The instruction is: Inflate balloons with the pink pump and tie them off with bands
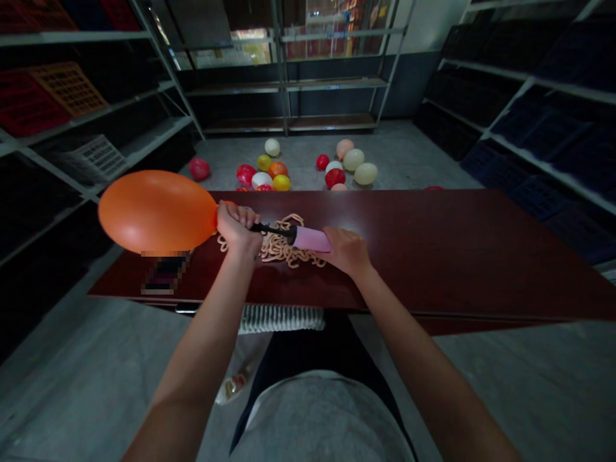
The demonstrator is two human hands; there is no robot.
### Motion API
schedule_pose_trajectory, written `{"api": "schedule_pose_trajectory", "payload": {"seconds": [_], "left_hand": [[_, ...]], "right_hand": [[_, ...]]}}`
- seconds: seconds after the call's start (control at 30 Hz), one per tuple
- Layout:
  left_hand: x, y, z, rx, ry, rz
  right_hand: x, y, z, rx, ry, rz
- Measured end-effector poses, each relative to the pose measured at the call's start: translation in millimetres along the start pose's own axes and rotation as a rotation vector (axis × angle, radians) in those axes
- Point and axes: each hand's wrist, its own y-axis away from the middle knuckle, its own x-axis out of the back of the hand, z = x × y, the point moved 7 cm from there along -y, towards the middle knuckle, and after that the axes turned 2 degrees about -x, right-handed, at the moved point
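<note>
The left hand [237, 228] clasps the orange balloon [156, 212] at the black end of the pump [310, 239]; the right hand [348, 249] grips its pink part. Straight, even strokes should work best.

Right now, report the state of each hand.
Left hand: closed, holding the orange balloon at its neck end.
Right hand: closed, holding the pink pump.
</note>
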Motion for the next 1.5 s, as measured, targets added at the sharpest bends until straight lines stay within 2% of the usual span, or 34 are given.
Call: {"api": "schedule_pose_trajectory", "payload": {"seconds": [0.13, 0.23, 0.33, 0.43, 0.53, 0.67, 0.83, 0.93, 1.0, 1.07, 1.17, 1.33, 1.5], "left_hand": [[9.9, -14.9, 37.4, -0.028, -0.048, 0.028], [6.6, -22.5, 62.4, -0.055, -0.053, 0.052], [-10.0, -22.6, 79.6, -0.12, -0.086, 0.052], [-41.4, -14.0, 84.7, -0.214, -0.11, -0.022], [-74.6, -4.8, 74.4, -0.268, -0.134, -0.109], [-105.7, -2.7, 42.5, -0.259, -0.157, -0.175], [-129.3, 9.1, -7.2, -0.275, -0.114, -0.237], [-134.2, 23.8, -45.5, -0.183, -0.102, -0.29], [-131.0, 30.3, -68.7, -0.084, -0.084, -0.322], [-120.9, 30.0, -83.3, 0.001, -0.05, -0.318], [-94.3, 17.4, -87.7, 0.092, -0.023, -0.235], [-42.4, -1.5, -65.8, 0.148, -0.027, -0.06], [-11.9, -7.8, -32.2, 0.115, -0.016, -0.019]], "right_hand": [[1.8, -1.2, -2.3, 0.038, -0.02, -0.001], [3.5, -1.4, -3.3, 0.05, -0.027, 0.019], [3.6, -0.5, -2.4, 0.032, -0.054, 0.045], [3.9, 0.6, 4.8, -0.03, -0.098, 0.085], [5.8, 1.0, 19.7, -0.137, -0.132, 0.129], [8.7, 1.7, 40.0, -0.3, -0.167, 0.167], [9.0, 2.1, 46.2, -0.368, -0.205, 0.19], [8.4, 3.2, 49.2, -0.402, -0.226, 0.199], [8.4, 4.0, 51.5, -0.418, -0.213, 0.201], [8.4, 4.1, 51.9, -0.413, -0.186, 0.198], [6.2, 1.8, 45.5, -0.353, -0.139, 0.155], [0.8, -3.8, 20.8, -0.169, -0.029, 0.034], [-0.7, -2.8, 7.0, -0.073, 0.04, -0.019]]}}
